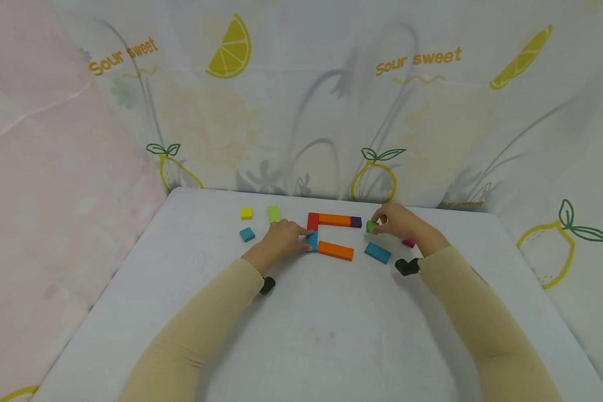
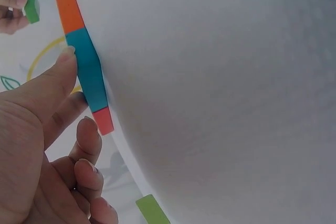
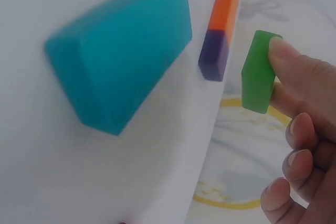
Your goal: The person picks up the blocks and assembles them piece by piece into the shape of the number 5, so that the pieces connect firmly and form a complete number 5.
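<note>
My left hand (image 1: 283, 237) is at a blue block (image 1: 312, 241), holding it with the thumb near one end and the index finger near the other. In the left wrist view, that blue block (image 2: 88, 74) lines up between an orange block and a red block. My right hand (image 3: 310, 98) pinches a small green block (image 3: 257, 72) between thumb and index finger. It is just right of a purple block (image 1: 355, 222), which ends a row of an upper orange block (image 1: 334, 219) and the red block (image 1: 313, 221). A lower orange block (image 1: 335, 250) extends right from the blue one.
A loose blue block (image 1: 378, 252) lies below my right hand, and a magenta block (image 1: 408, 243) is partly hidden by that wrist. Left of the layout are a yellow block (image 1: 246, 214), a lime block (image 1: 273, 213) and a teal block (image 1: 247, 234). Patterned cloth rises behind the white table (image 1: 321, 312).
</note>
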